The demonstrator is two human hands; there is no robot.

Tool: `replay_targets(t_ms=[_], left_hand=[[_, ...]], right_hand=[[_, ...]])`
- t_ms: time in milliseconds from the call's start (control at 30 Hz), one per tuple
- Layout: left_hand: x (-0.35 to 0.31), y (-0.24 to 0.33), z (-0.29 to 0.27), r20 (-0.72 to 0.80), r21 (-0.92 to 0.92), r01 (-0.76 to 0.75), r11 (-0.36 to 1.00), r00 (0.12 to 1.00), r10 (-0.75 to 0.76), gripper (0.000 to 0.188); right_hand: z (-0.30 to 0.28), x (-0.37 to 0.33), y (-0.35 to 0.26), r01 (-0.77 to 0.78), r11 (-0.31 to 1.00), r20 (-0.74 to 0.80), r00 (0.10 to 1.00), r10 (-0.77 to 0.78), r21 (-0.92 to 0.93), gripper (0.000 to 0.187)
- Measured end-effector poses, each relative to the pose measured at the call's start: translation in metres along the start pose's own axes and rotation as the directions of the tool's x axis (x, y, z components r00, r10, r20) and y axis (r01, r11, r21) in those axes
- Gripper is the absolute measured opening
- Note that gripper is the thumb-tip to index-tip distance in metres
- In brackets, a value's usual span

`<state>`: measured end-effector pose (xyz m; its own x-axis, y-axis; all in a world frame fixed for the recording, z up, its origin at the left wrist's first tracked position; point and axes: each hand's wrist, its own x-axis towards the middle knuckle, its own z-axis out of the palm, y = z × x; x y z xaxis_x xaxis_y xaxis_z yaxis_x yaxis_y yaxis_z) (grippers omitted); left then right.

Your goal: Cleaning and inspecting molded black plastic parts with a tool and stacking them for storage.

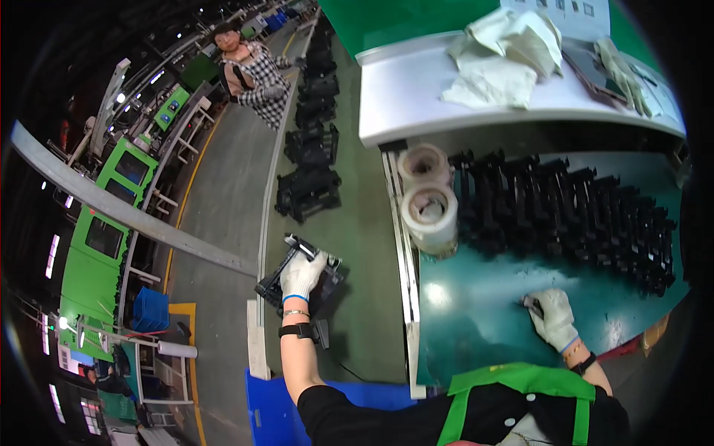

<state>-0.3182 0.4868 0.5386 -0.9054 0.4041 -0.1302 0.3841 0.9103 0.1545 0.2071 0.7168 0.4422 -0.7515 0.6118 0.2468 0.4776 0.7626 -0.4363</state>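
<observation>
My left hand [301,276], in a white work glove, is closed on a black plastic frame-like part [329,287] on the green conveyor belt [366,312]. Its palm hides the part's middle. Over the teal tabletop [476,327], my gloved right hand [556,320] has its fingers pinched around something small and dark, too little of it showing to name. Beyond that hand, several similar black parts [565,212] stand in a tight row. More black frames [309,192] lie in line farther up the belt.
Two rolls of clear tape [434,227] stand at the table's left edge. A white shelf [401,93] above carries crumpled cloth [506,56] and a glove [623,78]. Another person [256,74] stands beside the far belt. A blue bin [260,409] sits below my left arm.
</observation>
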Motion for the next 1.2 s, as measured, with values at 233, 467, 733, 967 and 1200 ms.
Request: replay_targets(t_ms=[233,467,733,967,1200], left_hand=[[-0.141,0.039,0.024,0.198,-0.956,0.102,0.275,0.916,0.349,0.077],[-0.269,0.14,0.035,0.15,-0.606,0.646,-0.464,0.665,0.731,0.072],[-0.292,0.196,0.12,-0.041,-0.324,0.632,-0.703,0.734,0.678,0.066],[-0.325,0.256,0.113,0.36,-0.689,0.596,-0.412,0.775,0.519,0.054],[-0.339,0.306,0.136,0.465,-0.8,0.596,-0.067,0.687,0.558,0.052]], right_hand=[[-0.014,-0.002,0.005,-0.034,0.991,0.111,0.994,0.019,0.13,0.033],[-0.049,0.001,-0.023,-0.014,0.847,0.157,0.984,-0.082,0.532,0.039],[-0.084,-0.037,-0.003,-0.184,0.683,0.297,0.954,-0.05,0.707,0.039],[-0.116,-0.069,0.02,-0.259,0.383,0.262,0.964,0.046,0.887,0.045],[-0.097,-0.08,0.064,-0.185,0.623,0.046,0.972,0.232,0.76,0.039]])
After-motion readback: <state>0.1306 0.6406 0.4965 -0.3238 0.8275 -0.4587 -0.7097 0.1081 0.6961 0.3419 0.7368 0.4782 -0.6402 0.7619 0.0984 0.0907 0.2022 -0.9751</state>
